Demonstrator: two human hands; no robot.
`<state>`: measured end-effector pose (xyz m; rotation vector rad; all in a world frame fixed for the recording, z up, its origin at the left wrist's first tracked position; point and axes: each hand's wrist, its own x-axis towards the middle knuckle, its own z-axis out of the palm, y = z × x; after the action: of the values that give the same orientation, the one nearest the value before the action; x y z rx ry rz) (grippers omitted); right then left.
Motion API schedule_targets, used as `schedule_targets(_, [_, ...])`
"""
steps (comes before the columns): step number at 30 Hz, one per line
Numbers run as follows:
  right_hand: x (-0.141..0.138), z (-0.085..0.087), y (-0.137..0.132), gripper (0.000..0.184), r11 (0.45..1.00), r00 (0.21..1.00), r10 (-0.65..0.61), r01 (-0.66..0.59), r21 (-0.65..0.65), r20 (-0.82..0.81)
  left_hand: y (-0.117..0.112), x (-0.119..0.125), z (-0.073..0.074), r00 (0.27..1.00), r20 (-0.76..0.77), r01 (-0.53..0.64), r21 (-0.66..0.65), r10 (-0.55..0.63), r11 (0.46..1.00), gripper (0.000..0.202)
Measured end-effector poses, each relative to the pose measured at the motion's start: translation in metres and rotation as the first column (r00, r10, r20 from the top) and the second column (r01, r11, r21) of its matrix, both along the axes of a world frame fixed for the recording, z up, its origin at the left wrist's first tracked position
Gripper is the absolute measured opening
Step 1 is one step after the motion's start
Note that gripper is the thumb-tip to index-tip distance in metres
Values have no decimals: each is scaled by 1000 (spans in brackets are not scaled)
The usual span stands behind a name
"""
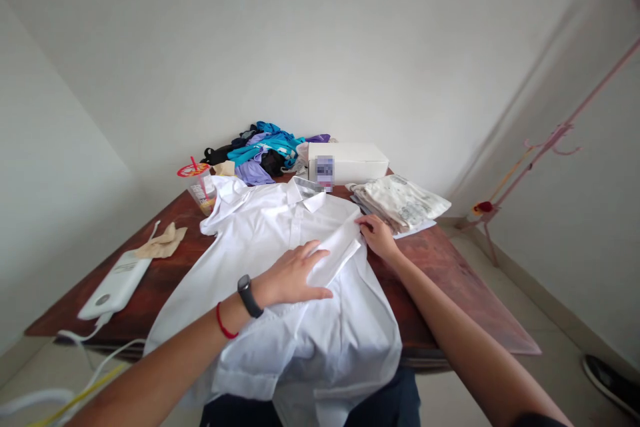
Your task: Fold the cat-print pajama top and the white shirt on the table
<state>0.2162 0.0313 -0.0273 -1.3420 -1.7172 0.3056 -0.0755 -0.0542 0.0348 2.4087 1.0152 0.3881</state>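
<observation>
A white collared shirt (280, 260) lies spread on a dark wooden table (450, 273), its lower part hanging over the near edge. My left hand (295, 275), with a black wristband and a red string on the wrist, presses flat on the shirt's middle, fingers spread. My right hand (377, 235) pinches the shirt's right sleeve, which is folded in over the body of the shirt.
A folded patterned garment (400, 203) lies right of the shirt. Behind it sit a white box (350, 161) and a pile of coloured clothes (265, 150). A drink cup (200, 187), a beige cloth (163, 243) and a white power bank (115, 285) with cables lie at the left.
</observation>
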Motion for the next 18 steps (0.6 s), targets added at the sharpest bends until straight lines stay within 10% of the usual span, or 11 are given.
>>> schedule_targets(8, [7,-7,4,26,998,1000,18,-18,-61,5,-67,-4,2,911,-286,-201,319,296,926,27])
schedule_targets(15, [4,-4,0,16,996,997,82,-82,-32,8,-67,-32,13,953,-139,-268,21,269,963,5])
schedule_targets(18, [1,-3,-3,14,991,992,126,-125,-44,1,-54,-34,21,975,-22,-221,-165,220,961,29])
